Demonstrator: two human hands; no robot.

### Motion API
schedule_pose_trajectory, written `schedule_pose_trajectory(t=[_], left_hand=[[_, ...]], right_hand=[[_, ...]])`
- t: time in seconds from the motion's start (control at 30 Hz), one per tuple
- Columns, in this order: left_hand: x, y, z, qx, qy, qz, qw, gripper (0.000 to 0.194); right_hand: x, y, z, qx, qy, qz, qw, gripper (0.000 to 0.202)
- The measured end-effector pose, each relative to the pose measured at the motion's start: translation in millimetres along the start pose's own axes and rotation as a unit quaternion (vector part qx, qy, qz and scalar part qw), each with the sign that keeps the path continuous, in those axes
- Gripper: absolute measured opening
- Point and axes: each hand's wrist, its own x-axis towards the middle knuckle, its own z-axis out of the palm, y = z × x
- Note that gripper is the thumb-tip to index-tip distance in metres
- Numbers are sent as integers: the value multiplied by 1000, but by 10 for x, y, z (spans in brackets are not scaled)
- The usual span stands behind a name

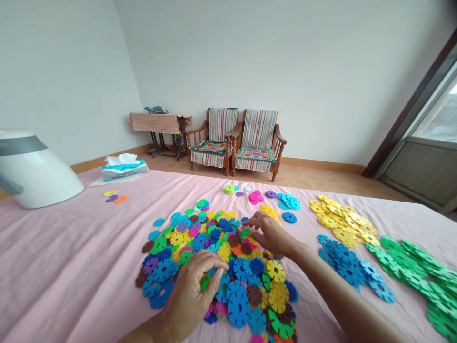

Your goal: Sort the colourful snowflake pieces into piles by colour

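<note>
Pink cloth (82,267) is spread beneath both hands. A mixed pile of notched discs (224,250) is heaped under and between them. To the right of the right forearm, a green heap (414,267) is laid farthest out, with a yellow heap (342,219) and a blue heap (341,262) placed closer in. Left hand (196,283) held over the pile, fingers curled, thumb brought near the fingertips; whether anything is pinched cannot be told. Right hand (267,233) held at the pile's right side, fingers loosely spread. Pink cluster (256,197) set beyond it.
</note>
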Motion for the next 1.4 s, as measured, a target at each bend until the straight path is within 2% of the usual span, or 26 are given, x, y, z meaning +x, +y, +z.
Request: schedule_pose_trajectory(t=[0.37, 0.5, 0.67, 0.8, 0.93, 1.23, 1.4], left_hand=[[-6, 12, -17, 13, 0, 5, 1000, 16], [1, 9, -8, 13, 1, 4, 1000, 16], [6, 26, -12, 6, 7, 8, 1000, 16], [9, 36, -19, 4, 5, 6, 1000, 16], [13, 29, -13, 0, 3, 2, 1000, 16], [19, 29, -14, 1, 4, 4, 1000, 17], [-2, -3, -8, 5, 2, -1, 1000, 15]], right_hand=[[-57, 120, -168, 2, -56, 10, 998, 17], [-14, 130, -81, 2, -22, 42, 999, 19], [50, 58, 97, -46, -7, 23, 999, 32], [82, 60, 139, -65, -21, 45, 997, 28], [114, 112, 143, -39, -17, 75, 996, 19], [96, 158, 105, 46, 34, 112, 992, 10], [295, 387, -7, 70, 124, 189, 972, 3]])
